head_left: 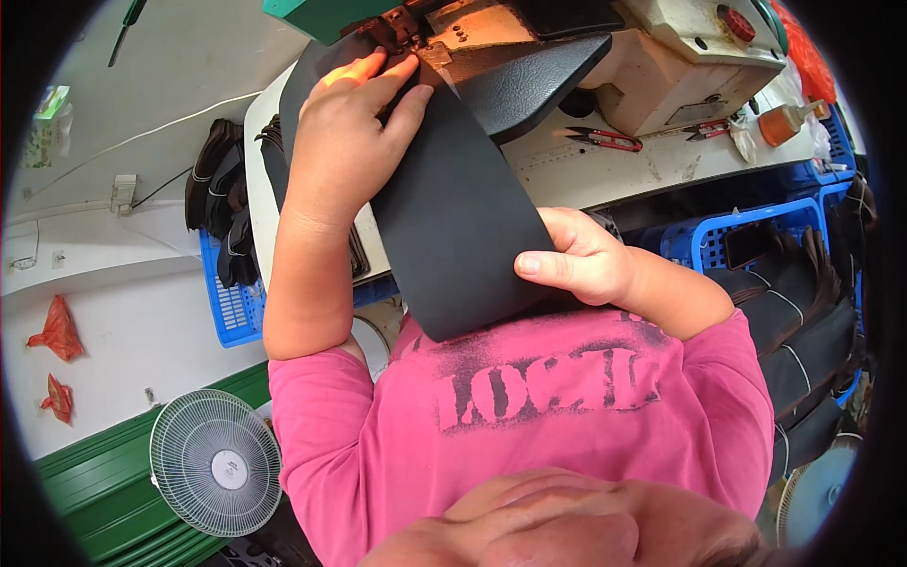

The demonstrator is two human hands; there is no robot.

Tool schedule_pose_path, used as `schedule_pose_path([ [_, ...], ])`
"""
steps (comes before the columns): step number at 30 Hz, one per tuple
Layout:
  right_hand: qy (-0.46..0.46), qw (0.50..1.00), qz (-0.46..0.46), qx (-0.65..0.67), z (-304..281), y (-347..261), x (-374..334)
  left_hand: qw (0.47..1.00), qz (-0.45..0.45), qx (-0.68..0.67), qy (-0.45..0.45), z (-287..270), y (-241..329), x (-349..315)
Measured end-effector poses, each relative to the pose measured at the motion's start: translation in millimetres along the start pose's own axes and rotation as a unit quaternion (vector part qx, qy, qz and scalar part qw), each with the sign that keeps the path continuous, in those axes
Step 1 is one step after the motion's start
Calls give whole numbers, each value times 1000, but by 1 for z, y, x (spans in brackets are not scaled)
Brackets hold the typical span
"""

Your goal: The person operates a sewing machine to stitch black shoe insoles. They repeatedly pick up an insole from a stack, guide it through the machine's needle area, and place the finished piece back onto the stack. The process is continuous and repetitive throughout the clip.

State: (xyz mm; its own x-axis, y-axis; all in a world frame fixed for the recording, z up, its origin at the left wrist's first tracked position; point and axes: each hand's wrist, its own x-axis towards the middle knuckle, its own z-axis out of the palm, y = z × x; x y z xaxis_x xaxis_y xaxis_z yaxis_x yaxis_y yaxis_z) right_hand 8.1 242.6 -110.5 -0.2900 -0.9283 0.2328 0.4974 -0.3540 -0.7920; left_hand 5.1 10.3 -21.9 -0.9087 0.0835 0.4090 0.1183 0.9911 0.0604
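A long, smooth black panel (453,222), perhaps leather or synthetic, runs from the lit presser area of a sewing machine (408,33) down to my chest. My left hand (354,137) lies flat on its upper part, fingers stretched out and fingertips close to the presser, thumb apart. Near the panel's lower right edge, my right hand (581,260) grips it, thumb on top and fingers hidden underneath. The panel's top end disappears under my left hand and the machine. A grained black piece (534,90) slopes up to the right beside it.
Two red-handled thread snips (605,140) and an orange bottle (782,123) are on the white table (567,175). Blue crates (704,241) with tied bundles of black pieces (789,312) stand at right. More strips (215,184) hang at left, above a fan (217,463).
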Motion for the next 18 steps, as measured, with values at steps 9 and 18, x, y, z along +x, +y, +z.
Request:
schedule_pose_path([
  [9,32,999,4,26,-2,-1,-1,1000,-14,-16,1,1,-1,0],
  [18,72,997,12,36,-7,0,2,999,-13,-30,14,2,-5,0],
])
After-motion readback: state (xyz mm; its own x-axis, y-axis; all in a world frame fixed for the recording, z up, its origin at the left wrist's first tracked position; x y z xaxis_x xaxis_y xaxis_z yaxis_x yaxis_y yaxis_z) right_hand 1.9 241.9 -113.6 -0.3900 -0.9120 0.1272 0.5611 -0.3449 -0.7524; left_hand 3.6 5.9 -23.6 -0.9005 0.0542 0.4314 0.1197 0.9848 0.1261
